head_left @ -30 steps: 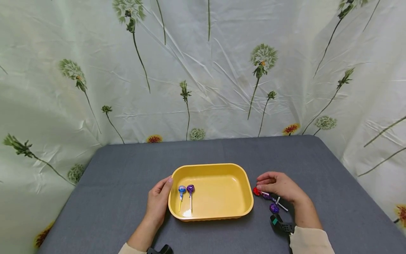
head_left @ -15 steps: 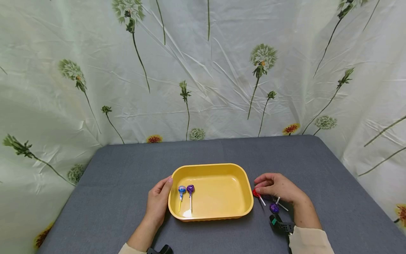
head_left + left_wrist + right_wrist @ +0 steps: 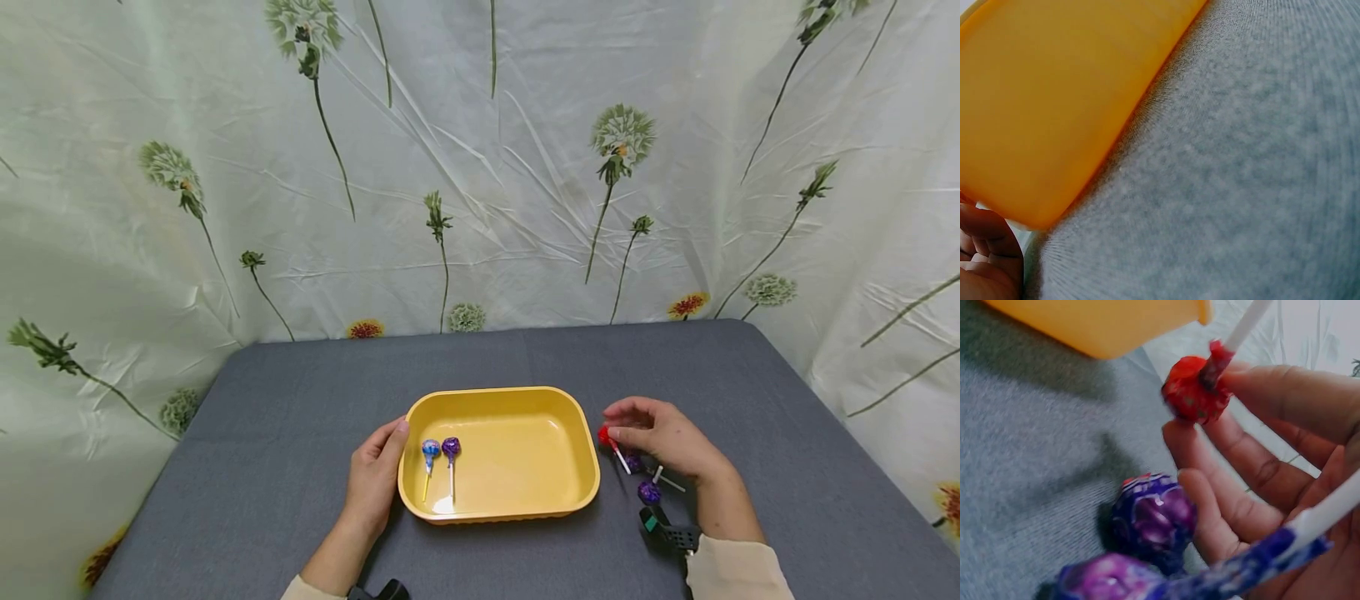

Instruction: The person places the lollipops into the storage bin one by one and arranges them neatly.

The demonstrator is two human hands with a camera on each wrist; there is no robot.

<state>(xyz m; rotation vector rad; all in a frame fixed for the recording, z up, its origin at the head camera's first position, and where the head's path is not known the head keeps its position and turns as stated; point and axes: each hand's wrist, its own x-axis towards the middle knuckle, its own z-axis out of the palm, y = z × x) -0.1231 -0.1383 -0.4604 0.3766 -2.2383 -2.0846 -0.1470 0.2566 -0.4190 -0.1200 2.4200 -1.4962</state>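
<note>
My left hand (image 3: 375, 473) holds the left rim of a yellow tray (image 3: 517, 462), thumb over the edge. Inside the tray, at its left end, a blue lollipop (image 3: 431, 450) and a purple lollipop (image 3: 451, 448) lie side by side, sticks toward me. To the right of the tray my right hand (image 3: 666, 440) pinches a red lollipop (image 3: 1194, 390) by its wrapped head, the white stick slanting away from the fingers. In the right wrist view the red candy hangs above the table. Two purple lollipops, a nearer one (image 3: 649, 492) and a farther one (image 3: 633, 463), lie under that hand.
A grey cloth covers the table (image 3: 315, 400). Behind it hangs a pale curtain (image 3: 517, 208) printed with dandelions. A black wrist strap (image 3: 667, 533) sits on the right wrist, close to the nearer purple lollipop.
My right hand has drawn the red lollipop off the purple ones, turned its stick toward me and raised it slightly. The left hand and the tray have stayed in place.
</note>
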